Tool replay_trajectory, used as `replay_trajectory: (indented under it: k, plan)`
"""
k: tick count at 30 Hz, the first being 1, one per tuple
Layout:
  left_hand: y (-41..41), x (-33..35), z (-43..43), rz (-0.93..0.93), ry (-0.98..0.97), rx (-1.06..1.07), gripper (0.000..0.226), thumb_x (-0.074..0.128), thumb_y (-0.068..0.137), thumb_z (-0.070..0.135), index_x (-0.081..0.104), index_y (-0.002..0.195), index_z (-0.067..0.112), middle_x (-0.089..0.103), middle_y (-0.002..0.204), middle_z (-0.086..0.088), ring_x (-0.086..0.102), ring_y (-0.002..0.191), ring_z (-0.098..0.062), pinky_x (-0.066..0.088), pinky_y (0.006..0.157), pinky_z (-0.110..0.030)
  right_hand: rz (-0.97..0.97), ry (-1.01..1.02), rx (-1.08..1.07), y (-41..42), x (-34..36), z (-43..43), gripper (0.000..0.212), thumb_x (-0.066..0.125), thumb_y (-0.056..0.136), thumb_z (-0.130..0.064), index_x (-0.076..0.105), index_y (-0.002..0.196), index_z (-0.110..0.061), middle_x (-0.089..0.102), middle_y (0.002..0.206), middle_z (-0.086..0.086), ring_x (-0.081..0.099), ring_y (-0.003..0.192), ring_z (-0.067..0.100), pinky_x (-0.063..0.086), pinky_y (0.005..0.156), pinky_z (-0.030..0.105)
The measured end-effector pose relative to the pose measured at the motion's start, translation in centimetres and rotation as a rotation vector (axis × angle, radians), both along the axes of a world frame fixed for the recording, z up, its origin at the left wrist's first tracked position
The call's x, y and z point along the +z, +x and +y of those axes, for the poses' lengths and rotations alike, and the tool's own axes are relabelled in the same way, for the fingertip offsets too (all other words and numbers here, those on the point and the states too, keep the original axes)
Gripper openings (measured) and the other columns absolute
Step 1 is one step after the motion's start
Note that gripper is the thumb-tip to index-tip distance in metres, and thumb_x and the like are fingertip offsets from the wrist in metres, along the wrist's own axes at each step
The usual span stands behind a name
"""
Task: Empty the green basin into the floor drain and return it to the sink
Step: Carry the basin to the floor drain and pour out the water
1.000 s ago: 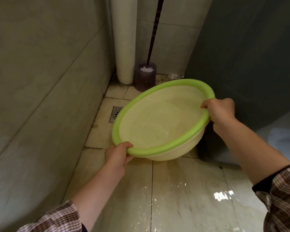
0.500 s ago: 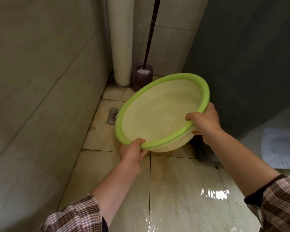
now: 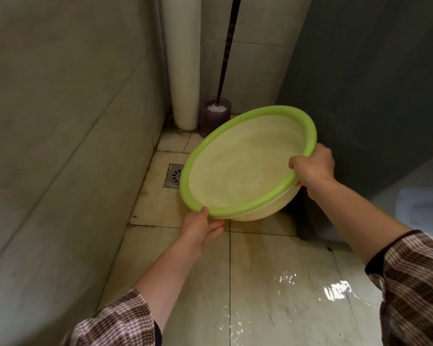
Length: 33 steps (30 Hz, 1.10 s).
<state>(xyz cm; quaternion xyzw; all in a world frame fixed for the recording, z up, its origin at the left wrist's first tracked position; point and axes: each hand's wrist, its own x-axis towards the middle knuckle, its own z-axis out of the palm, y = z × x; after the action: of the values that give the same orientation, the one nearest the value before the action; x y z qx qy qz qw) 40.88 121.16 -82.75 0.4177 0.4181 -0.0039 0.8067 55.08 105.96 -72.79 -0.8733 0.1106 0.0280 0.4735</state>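
Both hands tip the green basin [image 3: 245, 166] steeper than a second ago toward the floor drain [image 3: 173, 175] (left hand [image 3: 200, 227] cradling the rim underneath, right hand [image 3: 311, 167] clamped on it), so pouring looks imminent.

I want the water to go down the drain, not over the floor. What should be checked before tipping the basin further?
1. Left hand under the near rim of the green basin: ok.
2. Right hand gripping the rim: ok.
3. Basin tilted with its low edge toward the floor drain: ok.
4. Drain grate uncovered: partly hidden by the rim, cannot tell.
5. Toilet brush holder apart from the basin: ok.
6. Floor dry underfoot: not ok, wet sheen.
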Motion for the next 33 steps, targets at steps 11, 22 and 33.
replay_trajectory:
  k: [11,22,33]
  plan:
    - [0.0,-0.7,0.6,0.043,0.144,-0.014,0.010,0.048,0.096,0.015,0.051,0.088,0.011,0.048,0.071,-0.005,0.047,0.059,-0.011,0.047,0.060,-0.029,-0.014,-0.022,0.057,1.1,0.6,0.4,0.051,0.066,0.080,-0.006,0.050,0.127,-0.018,0.055,0.122,0.008,0.054,0.109,0.028,0.053,0.089,0.045]
    - [0.1,-1.0,0.7,0.049,0.170,-0.014,0.013,0.051,0.094,0.015,0.053,0.082,0.011,0.051,0.070,-0.003,0.048,0.059,-0.011,0.046,0.058,-0.028,-0.052,-0.063,0.112,1.3,0.9,0.6,0.050,0.067,0.079,-0.009,0.050,0.125,-0.017,0.055,0.121,0.009,0.054,0.111,0.029,0.052,0.091,0.049]
    - [0.1,-1.4,0.9,0.042,0.176,-0.026,0.009,0.052,0.094,0.017,0.056,0.088,0.011,0.054,0.074,-0.002,0.050,0.061,-0.010,0.048,0.059,-0.026,-0.058,-0.079,0.113,1.4,0.9,0.7,0.051,0.068,0.079,-0.009,0.051,0.125,-0.017,0.055,0.123,0.009,0.054,0.112,0.029,0.053,0.091,0.049]
